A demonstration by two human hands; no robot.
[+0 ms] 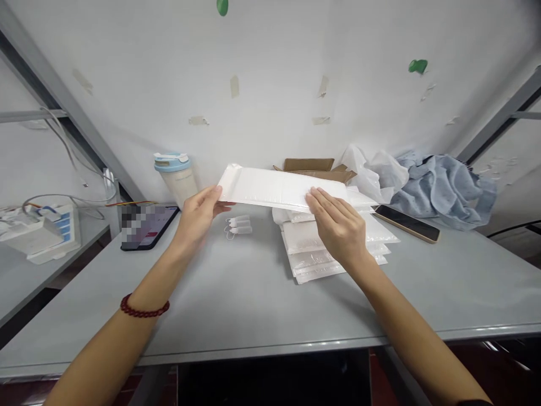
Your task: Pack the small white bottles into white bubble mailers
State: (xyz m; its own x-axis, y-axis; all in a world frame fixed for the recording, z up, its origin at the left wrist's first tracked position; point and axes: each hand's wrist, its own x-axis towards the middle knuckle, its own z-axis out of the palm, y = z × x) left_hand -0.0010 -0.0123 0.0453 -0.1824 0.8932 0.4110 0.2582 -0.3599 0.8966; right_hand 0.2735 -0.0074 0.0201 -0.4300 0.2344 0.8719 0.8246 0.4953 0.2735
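Observation:
A white padded mailer (270, 187) is held up level over the table between my two hands. My left hand (202, 208) pinches its left end, thumb on top and fingers beneath. At the other end my right hand (336, 223) grips the near edge, fingers lying over the top; its thumb is hidden. Under and beyond my right hand lies a stack of similar white mailers (306, 254), loosely piled. Several small white tags with string loops (240, 224) rest on the table below the held mailer.
On the grey table (236, 304) stand a blue-lidded cup (180, 177) and, beside it, a phone (158, 225). Behind the stack are an open cardboard box (310, 165) and a white plastic bag (376, 172). A second phone (408, 224) and bunched blue cloth (448, 189) lie right.

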